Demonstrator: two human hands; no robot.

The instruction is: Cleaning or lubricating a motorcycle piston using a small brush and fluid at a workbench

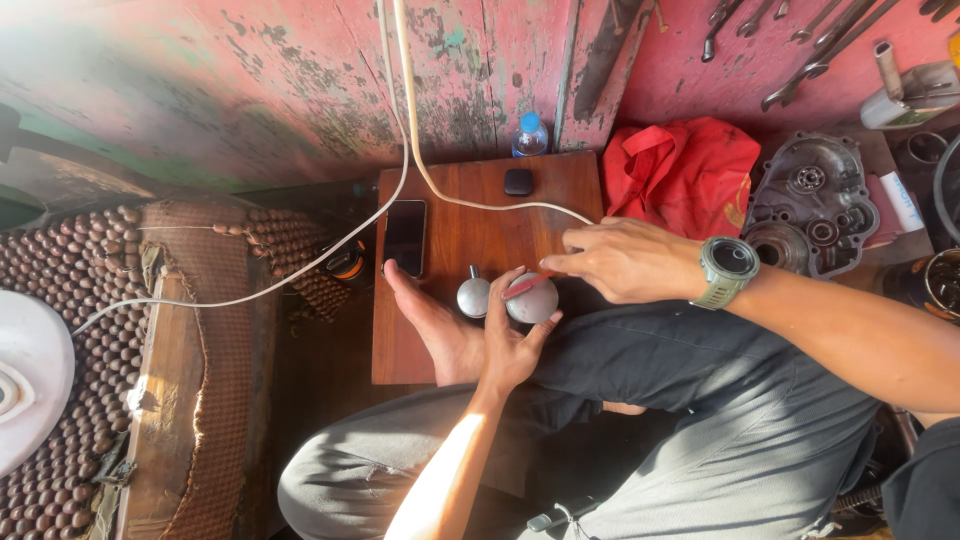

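1. The phone [405,236] lies at the table's [420,345] left edge; a nudge tips it off.
2. Your left hand [512,335] cups the round metal part [533,300] near the table's front edge; it could roll.
3. Your right hand [625,260] pinches a red tool [528,285] on it; pressing hard may make it slip.

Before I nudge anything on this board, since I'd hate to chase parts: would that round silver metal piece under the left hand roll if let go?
Probably. The round metal piece looks domed and smooth, so it may roll or rock once the left hand lifts. Its shiny surface suggests it is slippery and fairly heavy for its size. The wooden board looks flat, with no rim to stop it.
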